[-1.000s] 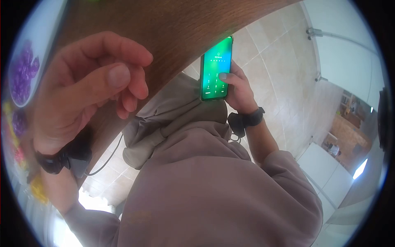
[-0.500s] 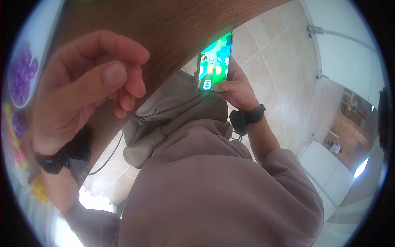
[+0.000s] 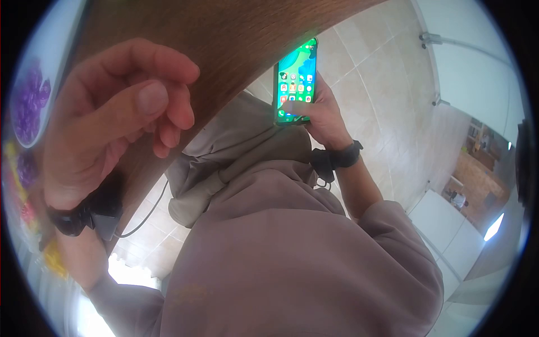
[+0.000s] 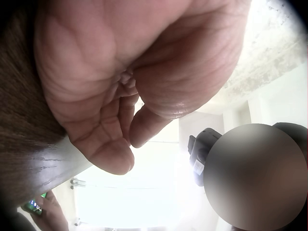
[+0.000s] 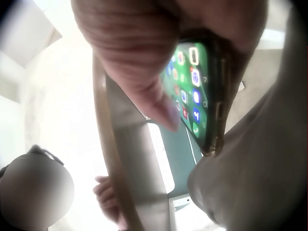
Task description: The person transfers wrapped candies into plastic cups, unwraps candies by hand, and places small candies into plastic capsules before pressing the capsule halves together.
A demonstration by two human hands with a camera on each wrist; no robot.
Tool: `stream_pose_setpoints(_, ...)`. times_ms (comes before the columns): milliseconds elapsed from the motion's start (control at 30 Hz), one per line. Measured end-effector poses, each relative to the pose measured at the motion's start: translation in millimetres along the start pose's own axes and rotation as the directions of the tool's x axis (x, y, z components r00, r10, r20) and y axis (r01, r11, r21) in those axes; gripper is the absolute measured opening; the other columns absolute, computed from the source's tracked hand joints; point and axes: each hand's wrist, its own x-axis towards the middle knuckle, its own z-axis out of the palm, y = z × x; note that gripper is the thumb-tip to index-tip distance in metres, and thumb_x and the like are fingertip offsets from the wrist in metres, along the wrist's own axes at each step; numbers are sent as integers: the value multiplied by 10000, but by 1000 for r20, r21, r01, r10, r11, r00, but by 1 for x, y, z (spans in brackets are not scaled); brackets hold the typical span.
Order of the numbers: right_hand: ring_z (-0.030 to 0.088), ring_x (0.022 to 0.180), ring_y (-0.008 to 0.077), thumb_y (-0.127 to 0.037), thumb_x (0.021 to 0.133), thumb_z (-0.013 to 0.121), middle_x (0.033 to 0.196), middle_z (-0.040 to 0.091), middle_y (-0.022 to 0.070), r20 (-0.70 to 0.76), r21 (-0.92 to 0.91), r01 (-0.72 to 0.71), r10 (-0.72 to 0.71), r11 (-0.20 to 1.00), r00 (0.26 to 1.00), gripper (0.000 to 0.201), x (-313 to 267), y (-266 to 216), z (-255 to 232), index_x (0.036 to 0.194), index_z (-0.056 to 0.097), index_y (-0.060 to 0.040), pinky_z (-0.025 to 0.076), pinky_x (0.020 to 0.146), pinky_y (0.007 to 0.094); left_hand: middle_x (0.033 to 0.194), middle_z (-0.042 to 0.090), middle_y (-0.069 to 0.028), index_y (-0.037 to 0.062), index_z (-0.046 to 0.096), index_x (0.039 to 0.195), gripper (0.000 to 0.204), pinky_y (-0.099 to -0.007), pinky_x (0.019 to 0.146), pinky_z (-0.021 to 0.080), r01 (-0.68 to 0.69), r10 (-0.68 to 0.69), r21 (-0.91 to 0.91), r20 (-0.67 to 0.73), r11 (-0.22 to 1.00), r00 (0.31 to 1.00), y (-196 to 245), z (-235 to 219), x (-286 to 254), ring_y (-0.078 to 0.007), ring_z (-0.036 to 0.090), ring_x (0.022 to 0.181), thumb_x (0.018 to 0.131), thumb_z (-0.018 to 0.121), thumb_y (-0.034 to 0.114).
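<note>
A lit phone (image 3: 297,84) with rows of app icons on a green screen is held in my right hand (image 3: 325,118), past the table's edge and above the lap. The thumb lies over the lower part of the screen; in the right wrist view the phone (image 5: 195,91) shows its side and bottom corner. My left hand (image 3: 118,112) hangs loosely curled at the wooden table, with nothing in it. In the left wrist view the same hand (image 4: 120,86) has its thumb near the fingers, empty.
The brown wooden table (image 3: 224,33) curves across the top. At the far left stands a white tray (image 3: 63,53) with purple pieces (image 3: 32,101), and yellow pieces (image 3: 53,258) lie lower down. A thin cable (image 3: 149,216) hangs below the left wrist. White cabinets (image 3: 477,73) stand at the right.
The phone's screen went from a green keypad page to a home screen with icons. The right thumb moved down and left over it. The left hand has barely shifted.
</note>
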Motion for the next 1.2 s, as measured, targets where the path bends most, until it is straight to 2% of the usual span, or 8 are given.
stream_pose_setpoints(133, 689, 1076, 245, 74, 796, 734, 1235, 649, 101, -43, -15, 2, -3, 1000, 999, 753, 2, 2, -3, 1475, 428, -41, 606, 887, 394, 844, 662, -69, -3, 624, 1163, 280, -204, 568, 512, 5, -5, -7, -9, 1000, 1000, 2, 1, 0, -85, 627, 670, 997, 679, 216)
stream_pose_setpoints(300, 695, 1102, 265, 72, 792, 743, 1239, 662, 123, 142, 214, -46, 16, 976, 990, 778, -2, -2, -5, 1489, 417, -42, 593, 916, 396, 852, 655, -71, -7, 614, 1169, 277, -202, 562, 503, -2, 2, 2, -1, 1000, 1000, -2, -4, 0, -88, 624, 669, 1004, 668, 207)
stream_pose_setpoints(400, 690, 1128, 292, 70, 806, 714, 1266, 655, 145, 177, 267, -55, 7, 962, 984, 780, -2, 0, -4, 1509, 400, -57, 585, 942, 416, 853, 647, -72, -11, 605, 1177, 280, -201, 559, 501, -1, 1, 0, -6, 1000, 1000, -4, -6, 0, -87, 620, 669, 1007, 661, 204)
stream_pose_setpoints(533, 669, 1165, 268, 89, 804, 671, 1305, 640, 132, 223, 253, -37, -21, 967, 975, 795, -6, -2, -5, 1530, 381, -55, 564, 986, 411, 845, 629, -70, -18, 599, 1178, 281, -197, 554, 500, -14, 14, -13, -5, 1000, 1000, -2, -3, 1, -85, 608, 665, 1008, 654, 199)
stream_pose_setpoints(600, 642, 1211, 274, 48, 770, 610, 1395, 592, 135, 167, 114, 17, -36, 993, 985, 901, -6, 2, -7, 1601, 274, -48, 524, 1038, 401, 845, 625, -69, -20, 599, 1176, 282, -194, 554, 501, -12, 12, -5, -4, 1000, 1000, -2, -4, 2, -84, 605, 666, 1007, 653, 198)
stream_pose_setpoints(833, 642, 1204, 261, 20, 800, 588, 1409, 586, 137, 164, 142, 5, -29, 990, 986, 855, -6, 6, -8, 1598, 285, -35, 506, 1057, 396, 853, 622, -70, -25, 593, 1182, 294, -187, 559, 513, -23, 23, 8, 2, 1000, 1000, -4, -5, -3, -77, 600, 670, 1008, 652, 205)
stream_pose_setpoints(1100, 678, 1115, 228, -118, 978, 549, 1247, 683, 119, 68, 266, -55, 38, 962, 997, 405, -1, 5, -14, 1361, 545, 13, 532, 999, 401, 855, 616, -68, -21, 590, 1189, 299, -183, 556, 508, -7, 6, 23, 10, 1000, 1000, -6, -10, -5, -73, 595, 670, 1015, 651, 214)
stream_pose_setpoints(1200, 687, 1091, 231, -232, 1027, 520, 1232, 689, 125, 67, 269, -97, 82, 958, 994, 389, 1, 3, -20, 1340, 551, -4, 533, 993, 403, 853, 613, -67, -21, 587, 1189, 300, -182, 555, 508, -2, 2, 28, 10, 1000, 1000, -6, -9, -4, -71, 596, 675, 1017, 651, 216)
